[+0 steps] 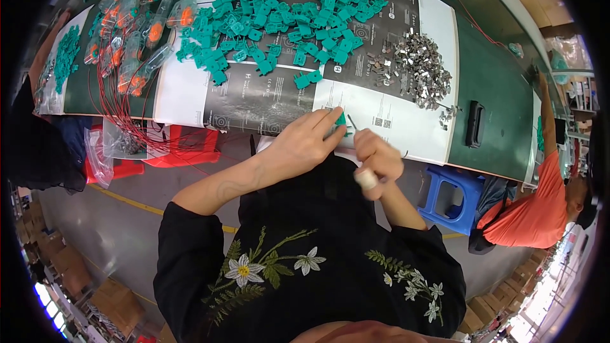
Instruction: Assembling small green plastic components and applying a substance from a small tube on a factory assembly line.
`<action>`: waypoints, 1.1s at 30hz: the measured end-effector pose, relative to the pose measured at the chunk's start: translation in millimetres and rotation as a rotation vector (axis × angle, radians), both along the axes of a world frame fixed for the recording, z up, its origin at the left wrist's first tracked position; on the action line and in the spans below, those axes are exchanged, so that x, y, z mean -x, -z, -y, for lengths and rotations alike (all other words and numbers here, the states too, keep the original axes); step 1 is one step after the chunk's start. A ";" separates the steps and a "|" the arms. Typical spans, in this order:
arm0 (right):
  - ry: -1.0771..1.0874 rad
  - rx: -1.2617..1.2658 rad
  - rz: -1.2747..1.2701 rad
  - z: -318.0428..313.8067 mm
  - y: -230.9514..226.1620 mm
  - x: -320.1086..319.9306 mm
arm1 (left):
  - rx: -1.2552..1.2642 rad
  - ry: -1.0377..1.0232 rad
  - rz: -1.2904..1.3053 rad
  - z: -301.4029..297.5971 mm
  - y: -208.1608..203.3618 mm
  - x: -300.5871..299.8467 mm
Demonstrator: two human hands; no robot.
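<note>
My left hand (305, 141) is at the table's near edge, its fingers closed on a small green plastic part (341, 118) that they partly cover. Just right of it, my right hand (379, 155) is wrapped round a thin-shafted hand tool, like a screwdriver. The dark shaft (352, 121) points toward the green part; whether the two touch, I cannot tell. A pale, blurred handle end (366, 179) sticks out below the fist. Beyond my hands spreads a big heap of similar green plastic parts (279, 16), and one loose pair (308, 79) lies nearer to me.
Small metal pieces (424, 67) are piled at the right, beside a black oblong object (474, 124). Clear-and-orange devices (130, 44) with red wires (121, 111) lie at the left. A blue stool (450, 197) and a person in orange (530, 209) are on the right.
</note>
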State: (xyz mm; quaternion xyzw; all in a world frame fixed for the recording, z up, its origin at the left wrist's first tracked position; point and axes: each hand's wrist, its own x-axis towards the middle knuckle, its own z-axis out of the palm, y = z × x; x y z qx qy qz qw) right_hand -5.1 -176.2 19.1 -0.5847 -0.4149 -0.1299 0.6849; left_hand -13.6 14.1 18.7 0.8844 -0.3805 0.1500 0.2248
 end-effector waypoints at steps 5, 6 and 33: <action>0.102 0.076 0.159 -9.7 45.3 17.2 | -0.010 0.000 -0.010 0.3 0.9 0.0; 0.114 0.088 0.199 -11.7 50.7 17.3 | -0.002 -0.004 -0.023 0.6 1.0 0.2; -0.125 -0.394 -0.632 -1.3 -23.4 -13.0 | -0.033 0.018 0.064 2.3 -0.2 0.7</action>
